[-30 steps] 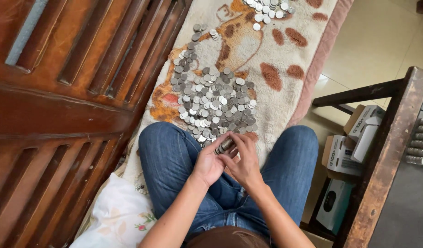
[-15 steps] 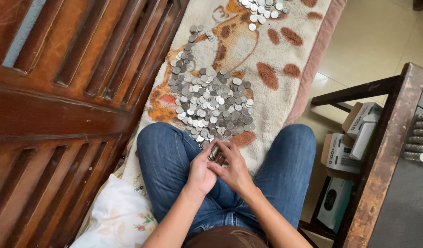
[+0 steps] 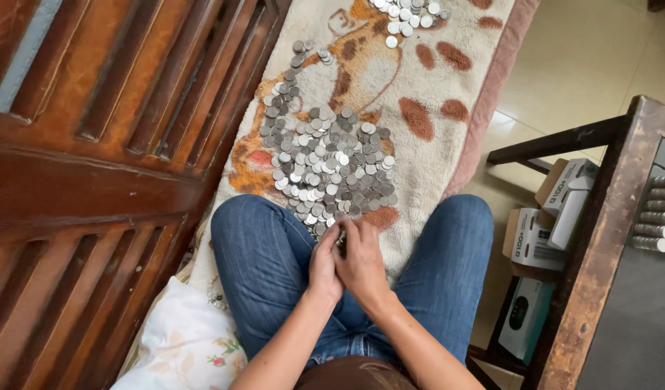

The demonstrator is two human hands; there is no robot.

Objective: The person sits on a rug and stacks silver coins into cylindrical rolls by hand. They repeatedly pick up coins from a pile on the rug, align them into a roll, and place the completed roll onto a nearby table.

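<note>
Seen from above, a carved dark wooden panel (image 3: pixel 80 166) fills the left of the frame, with a white floral cushion (image 3: pixel 184 347) at its foot in the lower left. Just right of it, a seated person in blue jeans (image 3: pixel 267 267) works over a cream and orange patterned blanket (image 3: pixel 433 115). At lower centre the left hand (image 3: pixel 324 263) and right hand (image 3: pixel 361 260) press together, fingers closed round a small stack of coins (image 3: pixel 340 237) held between them at the near edge of a large pile of silver coins (image 3: pixel 329 170) spread across the middle of the blanket. A smaller heap of coins (image 3: pixel 408 11) lies at the top edge.

Squaring such a stack looks best done with the fingertips kept snug along its sides, so no coin slips out of line, and low over the lap, where a dropped coin would not roll far.

At right, beside a dark wooden table frame (image 3: pixel 600 238), open cardboard boxes (image 3: pixel 556 217) stand on the tiled floor (image 3: pixel 592 65); one holds white packets, the others' contents cannot be made out. Finished rolls of coins (image 3: pixel 657 217) lie side by side at the far right edge.
</note>
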